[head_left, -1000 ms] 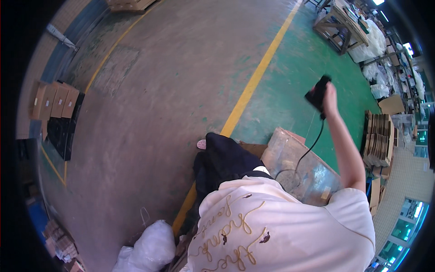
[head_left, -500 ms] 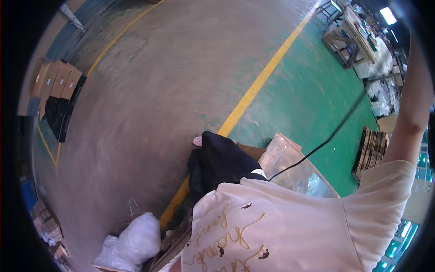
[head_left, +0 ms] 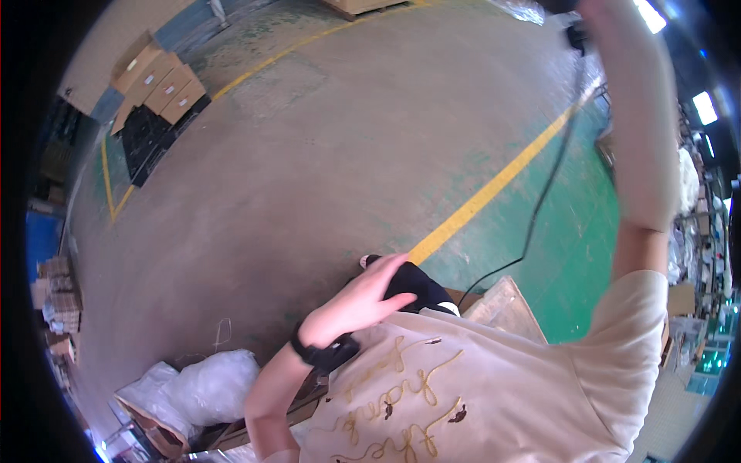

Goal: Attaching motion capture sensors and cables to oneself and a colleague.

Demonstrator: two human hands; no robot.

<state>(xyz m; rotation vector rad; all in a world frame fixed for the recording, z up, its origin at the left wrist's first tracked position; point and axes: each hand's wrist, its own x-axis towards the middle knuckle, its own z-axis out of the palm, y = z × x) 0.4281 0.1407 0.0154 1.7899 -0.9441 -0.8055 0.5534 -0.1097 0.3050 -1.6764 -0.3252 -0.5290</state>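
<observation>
My left hand (head_left: 361, 307) is held in front of my shirt, over my dark trousers (head_left: 432, 289). Its fingers are stretched out, the thumb stands apart, and it holds nothing. A black wrist strap with a dark device (head_left: 332, 353) is around that wrist. My right forearm (head_left: 629, 116) reaches up along the right side to the upper edge, where the hand itself is cut off. Close to that wrist is a small black fitting (head_left: 576, 37). From it a black cable (head_left: 546, 193) hangs in a curve down to my waist.
Cardboard boxes (head_left: 166, 89) stand on a black pallet at the far left. Near left are stuffed white plastic bags (head_left: 216, 386). A plastic-covered box (head_left: 505, 309) stands by my right side. A yellow line (head_left: 494, 189) divides grey from green floor. Loaded shelves (head_left: 695, 224) line the right.
My left hand has come into view from below. My right arm has swung leftward at the top, bringing the fitting into the picture. The view has turned, shifting the boxes right.
</observation>
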